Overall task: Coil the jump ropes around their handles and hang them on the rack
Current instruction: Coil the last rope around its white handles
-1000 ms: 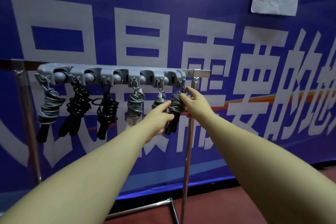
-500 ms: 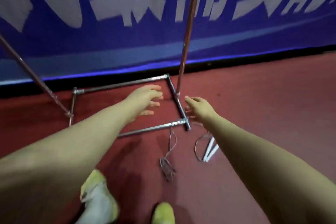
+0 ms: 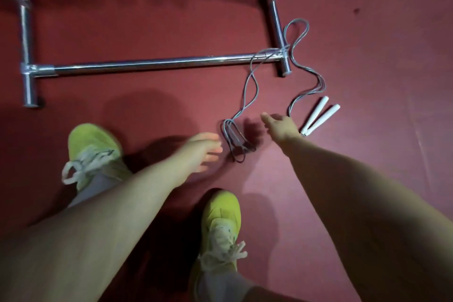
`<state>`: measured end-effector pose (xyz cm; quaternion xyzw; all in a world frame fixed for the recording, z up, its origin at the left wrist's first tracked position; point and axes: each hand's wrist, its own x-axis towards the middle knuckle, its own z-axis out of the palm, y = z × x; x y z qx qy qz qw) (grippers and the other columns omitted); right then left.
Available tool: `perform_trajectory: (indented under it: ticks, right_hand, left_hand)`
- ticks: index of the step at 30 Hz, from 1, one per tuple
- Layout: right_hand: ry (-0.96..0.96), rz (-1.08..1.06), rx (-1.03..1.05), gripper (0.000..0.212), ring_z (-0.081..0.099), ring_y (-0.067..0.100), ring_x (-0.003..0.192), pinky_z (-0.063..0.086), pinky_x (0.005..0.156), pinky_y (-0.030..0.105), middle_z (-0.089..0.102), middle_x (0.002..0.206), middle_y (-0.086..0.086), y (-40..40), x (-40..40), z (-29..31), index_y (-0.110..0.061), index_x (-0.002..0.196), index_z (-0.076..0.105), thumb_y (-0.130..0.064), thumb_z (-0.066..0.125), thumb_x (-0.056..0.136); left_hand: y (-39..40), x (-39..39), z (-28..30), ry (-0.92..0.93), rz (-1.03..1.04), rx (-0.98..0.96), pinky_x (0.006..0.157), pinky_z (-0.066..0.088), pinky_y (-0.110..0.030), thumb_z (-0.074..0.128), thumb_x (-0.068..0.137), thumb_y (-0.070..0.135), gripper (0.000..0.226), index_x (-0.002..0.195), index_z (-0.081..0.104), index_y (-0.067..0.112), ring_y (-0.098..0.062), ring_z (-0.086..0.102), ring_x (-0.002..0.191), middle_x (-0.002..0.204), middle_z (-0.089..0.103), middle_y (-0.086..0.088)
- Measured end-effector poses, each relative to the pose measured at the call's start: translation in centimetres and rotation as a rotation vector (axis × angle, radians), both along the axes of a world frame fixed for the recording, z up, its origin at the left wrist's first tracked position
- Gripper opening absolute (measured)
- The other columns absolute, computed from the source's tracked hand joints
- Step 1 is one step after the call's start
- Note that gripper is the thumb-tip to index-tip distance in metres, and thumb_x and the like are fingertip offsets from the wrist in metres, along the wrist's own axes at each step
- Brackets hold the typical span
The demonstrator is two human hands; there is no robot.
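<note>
A dark red floor (image 3: 367, 32) carries the chrome rack base (image 3: 157, 62). A grey jump rope (image 3: 250, 88) lies loose (one loop draped over the bar), its white handles (image 3: 320, 115) just beside the right hand (image 3: 282, 127). Both hands, left hand (image 3: 201, 152) too, reach down with fingers spread, holding nothing.

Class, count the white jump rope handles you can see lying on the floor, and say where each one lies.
2. Both lie on the red floor just right of the right hand: the left handle and the right handle, joined near the wrist, splaying apart upward. None seem hidden.
</note>
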<state>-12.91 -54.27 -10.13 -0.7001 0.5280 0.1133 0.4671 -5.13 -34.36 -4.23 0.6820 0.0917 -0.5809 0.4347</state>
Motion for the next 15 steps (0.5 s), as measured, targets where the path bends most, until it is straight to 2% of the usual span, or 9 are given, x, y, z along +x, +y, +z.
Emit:
perform_trajectory:
  ticks: [2, 3, 4, 6, 7, 9, 12, 15]
  right_hand:
    - [0.095, -0.103, -0.286, 0.039, 0.056, 0.03, 0.108, 0.04, 0.09, 0.032, 0.06, 0.115, 0.016, -1.1, -0.7, -1.9, -0.009, 0.117, 0.062, -0.037, 0.053, 0.092]
    - [0.191, -0.139, -0.367, 0.047, 0.048, 0.034, 0.121, 0.036, 0.1, 0.036, 0.051, 0.13, 0.017, -1.7, -1.1, -2.1, -0.015, 0.129, 0.056, -0.042, 0.052, 0.09]
    - [0.281, -0.13, -0.391, 0.054, 0.037, 0.035, 0.13, 0.03, 0.107, 0.041, 0.039, 0.142, 0.016, -2.4, -1.5, -2.5, -0.022, 0.136, 0.048, -0.048, 0.052, 0.088]
    - [0.38, -0.026, -0.377, 0.063, 0.022, 0.033, 0.139, 0.02, 0.112, 0.046, 0.024, 0.153, 0.01, -3.1, -2.3, -3.9, -0.03, 0.142, 0.037, -0.057, 0.047, 0.086]
    - [0.394, 0.069, -0.371, 0.062, 0.021, 0.031, 0.14, 0.017, 0.112, 0.046, 0.026, 0.153, 0.009, -3.4, -2.3, -4.6, -0.029, 0.14, 0.038, -0.059, 0.041, 0.086]
    - [0.412, 0.251, -0.407, 0.052, 0.032, 0.03, 0.134, 0.02, 0.109, 0.042, 0.044, 0.141, 0.012, -3.6, -2.6, -5.3, -0.02, 0.131, 0.05, -0.051, 0.034, 0.092]
    - [0.382, 0.248, -0.49, 0.043, 0.052, 0.038, 0.113, 0.04, 0.092, 0.038, 0.063, 0.114, 0.018, -3.5, -2.9, -5.1, -0.011, 0.111, 0.065, -0.044, 0.046, 0.091]
    - [0.505, 0.301, -0.471, 0.037, 0.057, 0.036, 0.109, 0.045, 0.084, 0.037, 0.064, 0.112, 0.016, -1.7, -2.8, -4.8, -0.013, 0.112, 0.063, -0.04, 0.054, 0.089]
  left_hand:
    - [1.4, 0.1, -1.9, 0.031, 0.036, 0.018, 0.082, 0.039, -0.031, 0.047, 0.096, 0.019, 0.01, 0.098, 0.055, 0.026, -0.014, 0.059, 0.085, 0.095, 0.064, 0.002]
    - [2.0, 0.3, -2.5, 0.028, 0.051, 0.026, 0.079, 0.04, -0.029, 0.048, 0.096, 0.02, 0.01, 0.095, 0.055, 0.026, -0.013, 0.06, 0.083, 0.094, 0.065, 0.003]
    - [2.4, 0.5, -3.2, 0.028, 0.064, 0.03, 0.078, 0.041, -0.029, 0.048, 0.096, 0.02, 0.011, 0.093, 0.056, 0.027, -0.013, 0.061, 0.083, 0.093, 0.065, 0.004]
    - [2.9, 0.5, -4.7, 0.05, 0.063, 0.038, 0.077, 0.041, -0.028, 0.048, 0.096, 0.02, 0.011, 0.093, 0.056, 0.027, -0.013, 0.061, 0.084, 0.093, 0.065, 0.004]
    - [2.9, 0.4, -5.2, 0.058, 0.061, 0.036, 0.078, 0.041, -0.029, 0.047, 0.096, 0.021, 0.011, 0.094, 0.056, 0.027, -0.013, 0.061, 0.084, 0.093, 0.065, 0.004]
    - [2.6, 0.1, -6.0, 0.065, 0.053, 0.031, 0.077, 0.041, -0.029, 0.047, 0.096, 0.022, 0.01, 0.094, 0.056, 0.027, -0.013, 0.062, 0.084, 0.094, 0.065, 0.004]
    - [1.3, -0.5, -6.3, 0.074, 0.065, 0.018, 0.074, 0.042, -0.029, 0.048, 0.096, 0.023, 0.01, 0.093, 0.056, 0.027, -0.013, 0.062, 0.083, 0.093, 0.066, 0.004]
    - [0.4, -1.3, -5.9, 0.081, 0.084, -0.006, 0.073, 0.042, -0.029, 0.048, 0.095, 0.023, 0.009, 0.094, 0.056, 0.027, -0.014, 0.062, 0.082, 0.094, 0.066, 0.003]
